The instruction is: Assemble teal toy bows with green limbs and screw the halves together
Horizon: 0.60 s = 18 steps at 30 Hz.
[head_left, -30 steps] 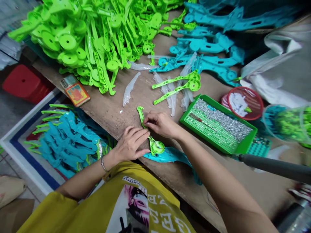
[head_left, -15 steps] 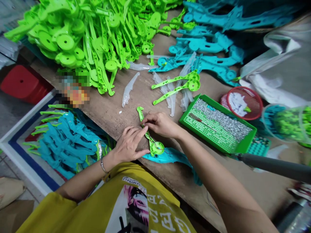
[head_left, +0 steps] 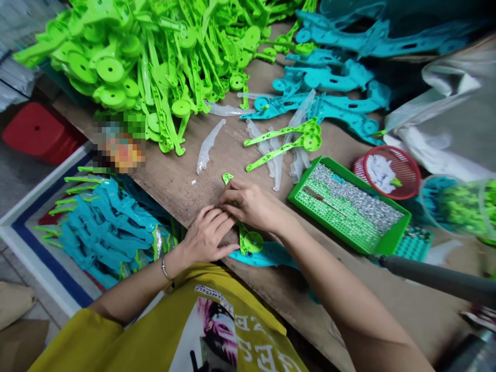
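A slim lime-green plastic arm with a round disc end lies at the table's front edge, its middle covered by both hands. Its narrow tip pokes out beyond my fingers. Beneath the disc is a blue plastic part. My left hand is at the green arm's left side, fingers bent against it and thumb stretched toward the disc. My right hand bears on the arm's middle from above, fingertips pinched together beside the left fingers. Whatever the right fingertips pinch is hidden.
A pile of green arms fills the back left. Blue parts lie at the back right. A green tray holds screws and a screwdriver. Right of it are a red basket and a clear tub. Finished-looking blue-green pieces lie lower left.
My right hand has shifted slightly down and left along the green arm, closing up against my left fingers. The left index finger is now more bent. The view has tilted slightly.
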Available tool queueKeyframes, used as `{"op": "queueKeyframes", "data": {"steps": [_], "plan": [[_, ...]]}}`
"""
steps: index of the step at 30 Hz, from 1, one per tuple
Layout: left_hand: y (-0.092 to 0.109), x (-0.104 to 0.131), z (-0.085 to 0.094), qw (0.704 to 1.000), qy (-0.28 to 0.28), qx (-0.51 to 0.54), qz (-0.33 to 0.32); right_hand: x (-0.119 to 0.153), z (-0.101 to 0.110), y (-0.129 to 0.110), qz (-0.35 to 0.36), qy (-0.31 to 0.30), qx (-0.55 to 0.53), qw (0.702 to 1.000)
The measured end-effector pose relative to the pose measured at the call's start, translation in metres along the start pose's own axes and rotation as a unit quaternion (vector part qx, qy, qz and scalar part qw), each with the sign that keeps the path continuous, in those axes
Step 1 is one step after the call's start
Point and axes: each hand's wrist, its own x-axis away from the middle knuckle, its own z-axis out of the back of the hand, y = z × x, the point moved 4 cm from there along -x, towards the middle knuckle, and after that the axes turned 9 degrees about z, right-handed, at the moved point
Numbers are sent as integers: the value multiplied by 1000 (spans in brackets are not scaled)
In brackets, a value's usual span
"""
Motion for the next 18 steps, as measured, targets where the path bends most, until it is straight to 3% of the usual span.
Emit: {"op": "queueKeyframes", "data": {"steps": [10, 18], "plan": [[-2, -1, 0, 999, -37, 4, -12, 10, 4, 31, -42, 76, -67, 994], [-2, -3, 1, 999, -39, -12, -16, 7, 1, 38, -64, 82, -60, 993]]}}
